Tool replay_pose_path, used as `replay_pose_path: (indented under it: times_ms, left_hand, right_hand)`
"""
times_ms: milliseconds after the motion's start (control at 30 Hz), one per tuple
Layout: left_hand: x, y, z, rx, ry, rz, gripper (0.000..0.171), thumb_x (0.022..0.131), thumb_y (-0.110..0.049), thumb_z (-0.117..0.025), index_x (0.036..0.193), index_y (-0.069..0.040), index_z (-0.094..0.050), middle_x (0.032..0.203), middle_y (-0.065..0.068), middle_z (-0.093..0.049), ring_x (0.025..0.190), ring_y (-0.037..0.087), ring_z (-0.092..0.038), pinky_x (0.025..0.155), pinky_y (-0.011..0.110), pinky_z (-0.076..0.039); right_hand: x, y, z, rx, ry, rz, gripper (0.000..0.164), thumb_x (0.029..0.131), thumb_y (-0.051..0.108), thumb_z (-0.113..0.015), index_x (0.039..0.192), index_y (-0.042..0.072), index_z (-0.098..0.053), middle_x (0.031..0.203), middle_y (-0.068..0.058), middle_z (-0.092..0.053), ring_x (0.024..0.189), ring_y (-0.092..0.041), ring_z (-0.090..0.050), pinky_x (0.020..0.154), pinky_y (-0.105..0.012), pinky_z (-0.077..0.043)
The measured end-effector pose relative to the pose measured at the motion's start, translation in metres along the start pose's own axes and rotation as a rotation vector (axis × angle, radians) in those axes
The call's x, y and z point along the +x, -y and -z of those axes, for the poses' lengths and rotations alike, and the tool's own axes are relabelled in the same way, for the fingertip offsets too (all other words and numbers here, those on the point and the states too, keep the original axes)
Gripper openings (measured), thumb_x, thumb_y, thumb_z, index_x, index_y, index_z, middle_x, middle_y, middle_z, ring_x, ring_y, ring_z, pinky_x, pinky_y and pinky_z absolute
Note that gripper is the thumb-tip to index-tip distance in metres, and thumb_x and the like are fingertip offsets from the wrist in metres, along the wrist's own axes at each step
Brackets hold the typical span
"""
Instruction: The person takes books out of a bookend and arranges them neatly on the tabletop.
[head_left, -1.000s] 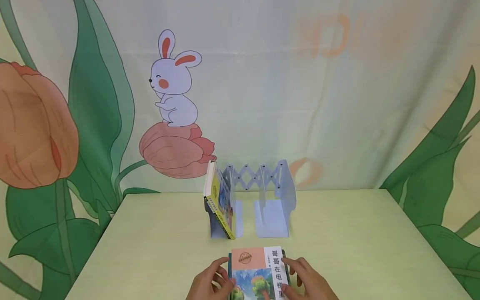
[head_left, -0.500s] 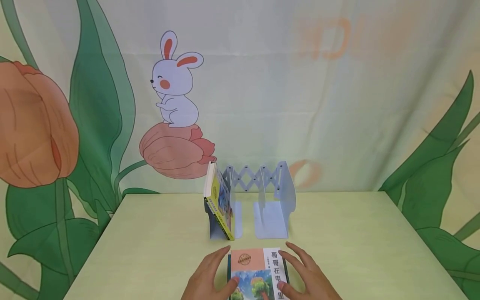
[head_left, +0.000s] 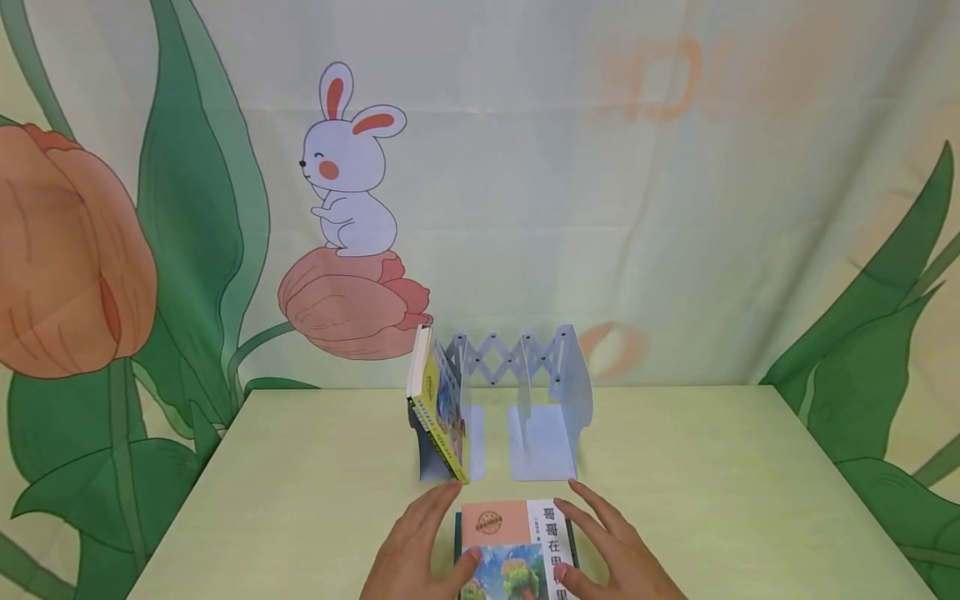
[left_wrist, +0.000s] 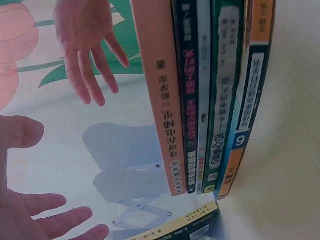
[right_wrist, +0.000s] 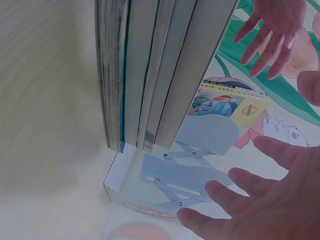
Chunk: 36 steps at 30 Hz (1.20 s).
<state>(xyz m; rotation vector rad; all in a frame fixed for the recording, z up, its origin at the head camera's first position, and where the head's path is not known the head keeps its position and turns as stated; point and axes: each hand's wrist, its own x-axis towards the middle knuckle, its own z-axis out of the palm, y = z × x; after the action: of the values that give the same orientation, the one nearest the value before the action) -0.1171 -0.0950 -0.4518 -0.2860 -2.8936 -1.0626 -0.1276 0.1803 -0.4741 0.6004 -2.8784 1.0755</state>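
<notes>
A stack of several books lies flat near the table's front edge in the head view. Its top book (head_left: 506,521) has a pink and white cover with a painted tree. In the left wrist view its pink spine (left_wrist: 162,100) lies above dark, pale blue, green and orange-marked spines; page edges (right_wrist: 150,75) face the right wrist camera. My left hand (head_left: 420,546) hovers at the stack's left side, fingers extended. Opposite it, my right hand (head_left: 618,546) is spread at the right side. Neither hand grips anything. Wrist views show both hands apart from the stack.
Behind the stack stands an expandable pale blue metal bookend (head_left: 547,442) with upright dividers and a crisscross back. Several books (head_left: 438,408) lean tilted in its left section. A pale green table (head_left: 712,467) meets a printed cloth backdrop (head_left: 510,167).
Both hands have straightened their fingers, which were bent at the stack's sides, and spread them outward and forward. The stack and the leaning books have stayed in place.
</notes>
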Motion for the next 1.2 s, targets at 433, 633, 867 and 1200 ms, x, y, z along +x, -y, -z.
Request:
replay_pose_path:
  times_ms: [433,633,867,1200]
  left_hand:
    - [0.014,-0.001,0.015,-0.008,-0.275,-0.098,0.064,0.088,-0.019,-0.07,0.146,-0.025,-0.045,0.146,-0.001,-0.049,0.133,0.025,-0.051,0.098,0.047,-0.049]
    - [0.028,0.004,0.028,-0.055,-0.38,-0.079,0.061,0.088,-0.01,-0.066,0.144,-0.018,-0.045,0.143,0.006,-0.051,0.132,0.027,-0.05,0.099,0.051,-0.047]
    - [0.044,0.015,0.041,-0.092,-0.427,-0.066,0.062,0.09,-0.011,-0.064,0.146,-0.018,-0.04,0.145,0.01,-0.048,0.135,0.029,-0.046,0.101,0.055,-0.044]
    - [0.069,0.025,0.045,-0.118,-0.447,-0.043,0.064,0.091,-0.01,-0.062,0.149,-0.011,-0.035,0.149,0.012,-0.044,0.135,0.031,-0.045,0.104,0.051,-0.043]
  right_hand:
    - [0.001,-0.005,0.002,-0.013,-0.03,0.054,0.059,0.089,0.043,-0.067,0.145,0.035,-0.047,0.157,-0.004,-0.036,0.136,-0.04,-0.043,0.092,-0.065,-0.043]
    - [0.003,-0.006,0.001,-0.029,-0.062,0.092,0.06,0.088,0.041,-0.069,0.143,0.031,-0.05,0.156,-0.006,-0.039,0.133,-0.04,-0.046,0.091,-0.064,-0.044]
    - [0.004,-0.008,0.0,-0.102,-0.123,0.171,0.07,0.086,0.041,-0.071,0.149,0.037,-0.04,0.157,-0.001,-0.035,0.134,-0.036,-0.045,0.09,-0.063,-0.046]
    - [0.006,-0.01,0.0,-0.169,-0.169,0.268,0.073,0.086,0.041,-0.072,0.15,0.035,-0.038,0.16,0.001,-0.031,0.134,-0.033,-0.042,0.094,-0.064,-0.043]
